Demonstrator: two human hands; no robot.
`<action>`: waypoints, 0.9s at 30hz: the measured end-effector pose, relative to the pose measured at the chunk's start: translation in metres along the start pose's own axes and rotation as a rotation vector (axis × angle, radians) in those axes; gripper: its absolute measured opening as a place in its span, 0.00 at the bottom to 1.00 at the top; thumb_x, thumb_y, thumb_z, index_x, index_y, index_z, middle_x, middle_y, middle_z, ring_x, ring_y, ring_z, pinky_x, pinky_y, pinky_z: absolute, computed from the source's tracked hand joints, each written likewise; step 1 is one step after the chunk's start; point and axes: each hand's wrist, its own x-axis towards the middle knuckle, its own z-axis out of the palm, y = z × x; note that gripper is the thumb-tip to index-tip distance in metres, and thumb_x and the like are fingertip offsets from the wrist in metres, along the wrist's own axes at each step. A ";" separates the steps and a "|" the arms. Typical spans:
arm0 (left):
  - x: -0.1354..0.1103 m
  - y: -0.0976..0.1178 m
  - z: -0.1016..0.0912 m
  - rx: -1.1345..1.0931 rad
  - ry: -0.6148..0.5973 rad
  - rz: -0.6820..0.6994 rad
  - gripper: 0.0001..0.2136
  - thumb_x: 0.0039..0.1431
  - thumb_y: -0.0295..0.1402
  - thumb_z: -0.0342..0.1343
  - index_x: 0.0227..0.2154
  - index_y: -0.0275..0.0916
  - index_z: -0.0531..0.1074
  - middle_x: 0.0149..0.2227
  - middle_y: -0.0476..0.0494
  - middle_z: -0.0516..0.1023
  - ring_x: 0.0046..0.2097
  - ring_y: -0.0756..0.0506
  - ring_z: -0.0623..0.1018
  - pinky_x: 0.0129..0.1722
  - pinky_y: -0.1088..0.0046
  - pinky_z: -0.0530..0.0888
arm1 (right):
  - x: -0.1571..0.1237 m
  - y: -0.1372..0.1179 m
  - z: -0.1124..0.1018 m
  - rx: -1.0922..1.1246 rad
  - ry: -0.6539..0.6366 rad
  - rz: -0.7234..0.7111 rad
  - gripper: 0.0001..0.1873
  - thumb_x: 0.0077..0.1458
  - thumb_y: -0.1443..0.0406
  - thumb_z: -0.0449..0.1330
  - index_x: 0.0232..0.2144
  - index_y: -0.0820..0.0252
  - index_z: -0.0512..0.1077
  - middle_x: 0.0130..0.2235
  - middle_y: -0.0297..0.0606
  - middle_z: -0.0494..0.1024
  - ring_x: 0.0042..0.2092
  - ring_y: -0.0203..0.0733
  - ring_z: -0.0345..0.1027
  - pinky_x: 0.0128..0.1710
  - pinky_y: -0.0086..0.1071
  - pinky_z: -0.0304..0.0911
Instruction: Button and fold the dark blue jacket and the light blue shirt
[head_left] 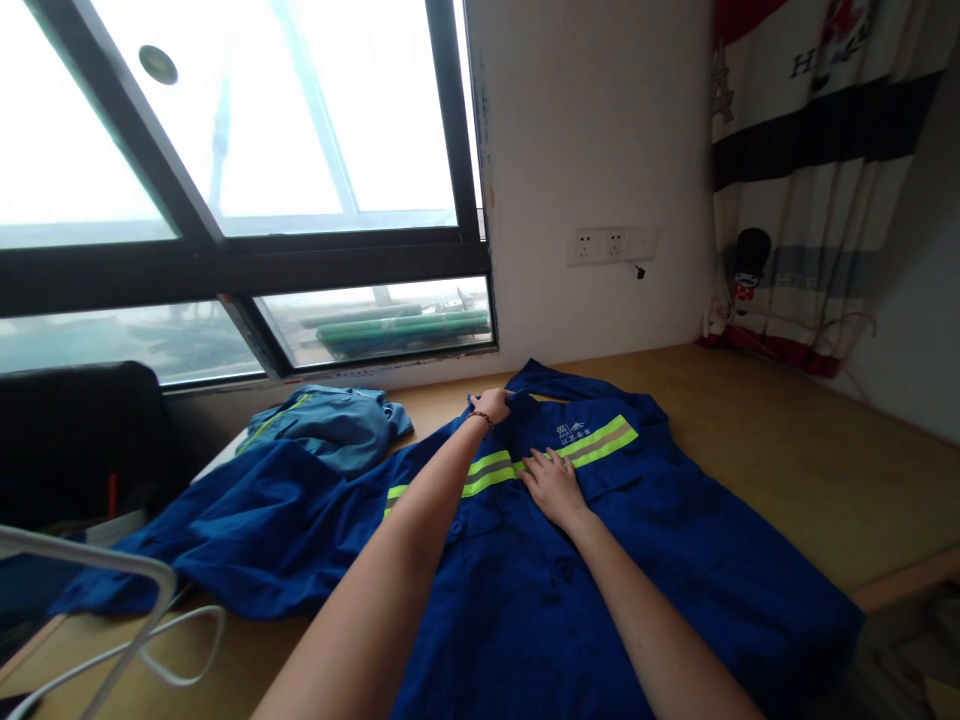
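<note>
While both bare arms reach forward from the near edge of view, the left hand is stretched farther out, its arm almost straight and slanting up toward the jacket's collar. Its wrist bears one beaded bracelet. The fingers are bent at the collar's edge, though one cannot tell whether they pinch the cloth. The right hand lies palm down, nearer the body, with its fingers slightly spread on the chest of the jacket; they appear to hold nothing.

One dark blue jacket lies spread on the table, below both hands, with one sleeve running off to the left. Across its chest goes one yellow-and-grey reflective band, broken at the front opening, and one white emblem sits above it. One lighter blue garment lies crumpled beside the sleeve, toward the window. Two sockets show on the wall, one curtain hangs at the right, and one white cable loops at the near left.
</note>
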 end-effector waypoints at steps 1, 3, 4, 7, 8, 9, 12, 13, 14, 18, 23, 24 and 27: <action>0.003 -0.001 -0.002 0.004 0.023 -0.020 0.07 0.47 0.30 0.55 0.32 0.37 0.73 0.36 0.40 0.74 0.46 0.38 0.68 0.50 0.50 0.54 | 0.000 0.000 0.000 0.002 0.001 0.000 0.21 0.58 0.54 0.42 0.49 0.51 0.64 0.56 0.34 0.61 0.58 0.49 0.46 0.55 0.46 0.38; 0.006 0.000 -0.002 0.009 0.090 -0.046 0.07 0.50 0.30 0.53 0.31 0.35 0.73 0.41 0.36 0.71 0.51 0.36 0.63 0.51 0.52 0.54 | 0.001 0.000 -0.002 0.005 0.011 0.001 0.22 0.58 0.54 0.42 0.50 0.51 0.64 0.56 0.34 0.60 0.58 0.49 0.46 0.55 0.47 0.38; 0.005 0.001 -0.001 0.009 0.121 -0.054 0.08 0.52 0.30 0.51 0.32 0.34 0.72 0.44 0.34 0.69 0.53 0.35 0.60 0.51 0.53 0.54 | 0.001 -0.001 -0.003 0.004 0.019 0.005 0.22 0.58 0.54 0.42 0.50 0.51 0.63 0.57 0.34 0.59 0.58 0.49 0.45 0.55 0.47 0.38; 0.001 0.008 0.012 -0.006 0.167 -0.092 0.12 0.57 0.30 0.43 0.38 0.32 0.69 0.47 0.31 0.67 0.53 0.37 0.62 0.49 0.58 0.58 | 0.002 -0.004 -0.005 0.007 0.044 -0.004 0.25 0.57 0.52 0.41 0.54 0.53 0.58 0.59 0.37 0.55 0.59 0.49 0.43 0.55 0.45 0.39; 0.000 0.011 0.018 -0.017 0.162 -0.113 0.13 0.58 0.30 0.41 0.41 0.32 0.67 0.45 0.30 0.68 0.50 0.38 0.65 0.47 0.60 0.61 | 0.002 -0.004 -0.005 0.013 0.044 -0.027 0.27 0.57 0.52 0.41 0.55 0.54 0.56 0.59 0.37 0.55 0.59 0.48 0.42 0.56 0.44 0.38; -0.001 0.013 0.025 -0.031 0.150 -0.134 0.14 0.59 0.30 0.40 0.43 0.31 0.65 0.43 0.30 0.70 0.48 0.39 0.68 0.44 0.62 0.64 | 0.001 -0.005 -0.005 0.019 0.034 -0.056 0.28 0.57 0.51 0.40 0.56 0.55 0.55 0.59 0.37 0.55 0.59 0.47 0.41 0.56 0.43 0.38; -0.001 0.015 0.038 -0.081 0.095 -0.173 0.16 0.58 0.32 0.42 0.47 0.31 0.61 0.39 0.31 0.73 0.43 0.42 0.73 0.39 0.68 0.67 | 0.000 -0.007 -0.001 0.019 -0.026 -0.116 0.31 0.56 0.48 0.40 0.55 0.57 0.57 0.58 0.38 0.58 0.59 0.48 0.42 0.57 0.43 0.36; -0.001 0.015 0.039 -0.096 0.079 -0.174 0.16 0.58 0.33 0.42 0.48 0.31 0.60 0.40 0.32 0.73 0.43 0.43 0.73 0.40 0.70 0.68 | -0.001 -0.007 -0.001 0.013 -0.037 -0.109 0.31 0.55 0.48 0.40 0.55 0.58 0.57 0.57 0.39 0.58 0.59 0.49 0.43 0.57 0.44 0.35; -0.002 0.015 0.039 -0.108 0.071 -0.171 0.17 0.58 0.33 0.42 0.49 0.31 0.59 0.42 0.33 0.72 0.44 0.44 0.73 0.41 0.71 0.67 | -0.002 -0.007 0.000 0.009 -0.034 -0.094 0.32 0.55 0.48 0.41 0.56 0.59 0.56 0.58 0.40 0.58 0.59 0.50 0.43 0.57 0.45 0.36; -0.029 0.008 0.032 -0.102 0.127 -0.168 0.23 0.58 0.31 0.41 0.55 0.29 0.50 0.57 0.29 0.55 0.57 0.43 0.60 0.51 0.69 0.61 | -0.005 -0.011 -0.002 0.015 0.010 -0.123 0.31 0.56 0.51 0.42 0.59 0.56 0.46 0.60 0.37 0.52 0.60 0.48 0.40 0.56 0.44 0.37; -0.102 -0.017 0.034 0.053 0.089 -0.245 0.25 0.56 0.43 0.40 0.56 0.39 0.52 0.61 0.35 0.48 0.60 0.31 0.46 0.53 0.45 0.48 | -0.007 -0.017 -0.002 -0.001 -0.076 -0.143 0.29 0.55 0.47 0.38 0.58 0.46 0.49 0.59 0.32 0.54 0.60 0.54 0.38 0.56 0.50 0.34; -0.115 -0.023 0.036 0.081 0.067 -0.253 0.26 0.55 0.46 0.40 0.56 0.41 0.53 0.61 0.36 0.48 0.60 0.30 0.45 0.52 0.43 0.46 | -0.008 -0.018 -0.001 -0.009 -0.071 -0.109 0.31 0.55 0.46 0.37 0.58 0.45 0.47 0.59 0.32 0.54 0.60 0.56 0.37 0.55 0.52 0.33; -0.134 -0.036 0.038 0.130 0.038 -0.212 0.30 0.53 0.52 0.37 0.56 0.44 0.53 0.61 0.39 0.47 0.60 0.29 0.44 0.52 0.42 0.44 | -0.014 -0.022 0.001 -0.040 -0.063 0.007 0.35 0.53 0.44 0.36 0.60 0.49 0.42 0.61 0.34 0.50 0.60 0.62 0.33 0.53 0.57 0.30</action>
